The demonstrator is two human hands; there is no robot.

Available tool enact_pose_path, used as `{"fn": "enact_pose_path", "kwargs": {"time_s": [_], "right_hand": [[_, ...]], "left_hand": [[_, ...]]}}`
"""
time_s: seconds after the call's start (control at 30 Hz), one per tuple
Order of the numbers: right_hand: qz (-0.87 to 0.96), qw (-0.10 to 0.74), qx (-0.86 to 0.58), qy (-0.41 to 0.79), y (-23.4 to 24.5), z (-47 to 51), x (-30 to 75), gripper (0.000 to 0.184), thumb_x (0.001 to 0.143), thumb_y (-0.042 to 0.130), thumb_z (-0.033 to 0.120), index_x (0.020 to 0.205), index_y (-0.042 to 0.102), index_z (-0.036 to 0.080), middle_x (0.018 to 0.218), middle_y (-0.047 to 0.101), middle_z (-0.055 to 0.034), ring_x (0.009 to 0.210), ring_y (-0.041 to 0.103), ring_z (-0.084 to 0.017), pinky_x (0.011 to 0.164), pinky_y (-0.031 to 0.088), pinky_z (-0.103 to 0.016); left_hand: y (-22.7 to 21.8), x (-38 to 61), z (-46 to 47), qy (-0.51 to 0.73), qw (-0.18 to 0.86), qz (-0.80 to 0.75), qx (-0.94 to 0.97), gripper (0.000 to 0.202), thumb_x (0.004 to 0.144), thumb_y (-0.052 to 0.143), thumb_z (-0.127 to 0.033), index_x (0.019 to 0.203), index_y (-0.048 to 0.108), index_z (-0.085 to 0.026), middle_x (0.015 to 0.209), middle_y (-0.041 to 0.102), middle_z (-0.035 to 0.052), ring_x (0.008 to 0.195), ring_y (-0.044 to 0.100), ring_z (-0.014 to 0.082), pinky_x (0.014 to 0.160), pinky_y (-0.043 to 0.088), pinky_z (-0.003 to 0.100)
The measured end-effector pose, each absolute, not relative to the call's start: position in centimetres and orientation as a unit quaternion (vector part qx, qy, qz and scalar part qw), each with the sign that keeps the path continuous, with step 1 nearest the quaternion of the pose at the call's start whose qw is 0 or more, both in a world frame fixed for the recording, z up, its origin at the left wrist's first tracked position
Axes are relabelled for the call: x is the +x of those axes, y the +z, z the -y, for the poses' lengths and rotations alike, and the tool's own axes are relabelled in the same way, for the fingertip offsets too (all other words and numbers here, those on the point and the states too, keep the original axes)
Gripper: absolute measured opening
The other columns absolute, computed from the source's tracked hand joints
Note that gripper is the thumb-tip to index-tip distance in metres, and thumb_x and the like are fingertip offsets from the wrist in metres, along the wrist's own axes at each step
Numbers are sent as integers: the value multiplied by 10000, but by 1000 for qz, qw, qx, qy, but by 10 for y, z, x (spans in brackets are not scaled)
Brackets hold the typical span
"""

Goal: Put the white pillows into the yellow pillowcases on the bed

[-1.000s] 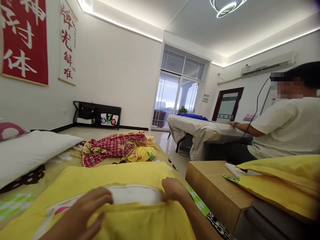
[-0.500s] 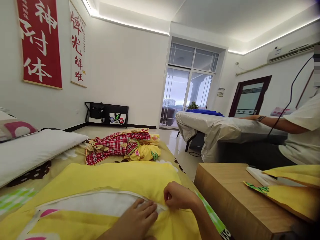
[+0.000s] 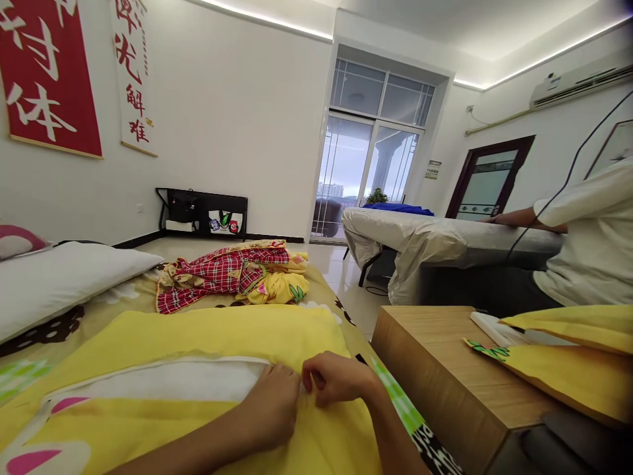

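Observation:
A yellow pillowcase [image 3: 198,323] with pink and white patches lies on the bed around a white pillow [image 3: 182,381]. Its long zipped side gapes, and the pillow shows through the slit. My left hand [image 3: 274,404] is closed on the pillowcase's edges at the right end of the gap. Just right of it, my right hand [image 3: 339,377] has its fingers curled in a pinch on the same seam. What lies between the right fingertips is too small to make out; a zipper pull cannot be seen.
Crumpled red plaid and yellow cloth [image 3: 227,274] lies farther up the bed, with a white pillow [image 3: 74,277] at left. On the right, a wooden cabinet [image 3: 445,349] bears another yellow pillowcase [image 3: 558,376]. A person in a white shirt [image 3: 588,237] is beside a plastic-covered table [image 3: 420,231].
My left hand went from lying spread over the white pillow to gripping the pillowcase's edges beside my right hand. The gap is shorter at its right end. The view shifted slightly.

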State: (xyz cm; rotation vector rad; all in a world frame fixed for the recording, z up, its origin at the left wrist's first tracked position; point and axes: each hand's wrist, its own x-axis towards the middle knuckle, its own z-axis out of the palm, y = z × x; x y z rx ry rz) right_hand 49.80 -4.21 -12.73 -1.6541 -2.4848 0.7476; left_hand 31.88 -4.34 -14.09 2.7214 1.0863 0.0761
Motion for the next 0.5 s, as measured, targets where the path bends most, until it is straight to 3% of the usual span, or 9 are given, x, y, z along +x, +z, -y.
{"fn": "enact_pose_path", "kwargs": {"time_s": [0.17,0.27,0.4,0.5], "right_hand": [[829,35,-513,219,-132,41,499,92,614,578,77,649,606,157,557,467,78,532,432,-60,489,304,-168],[817,39,-526,234,-126,45,501,129,593,595,65,674,625,161,551,462,83,525,428,-58,485,307,-161],[806,67,-525,265,-117,50,500,317,560,683,82,856,664,196,577,445,101,532,417,-58,495,307,-156],[800,47,-529,278,-117,49,497,294,559,677,66,827,661,187,593,462,96,544,423,-62,501,306,-165]], "left_hand": [[-145,319,55,30,7,-319,947,340,719,469,-72,1036,578,-130,1027,599,134,952,529,273,827,433,413],[-138,309,61,52,18,-339,939,338,715,479,-83,1029,573,-166,1038,606,105,929,530,259,814,427,390],[-132,296,58,29,16,-357,934,236,776,471,-91,953,590,-193,934,640,70,894,562,245,792,417,363],[-138,291,56,33,-27,-297,954,221,834,420,-77,905,580,-212,867,640,51,825,581,221,750,418,342]]}}
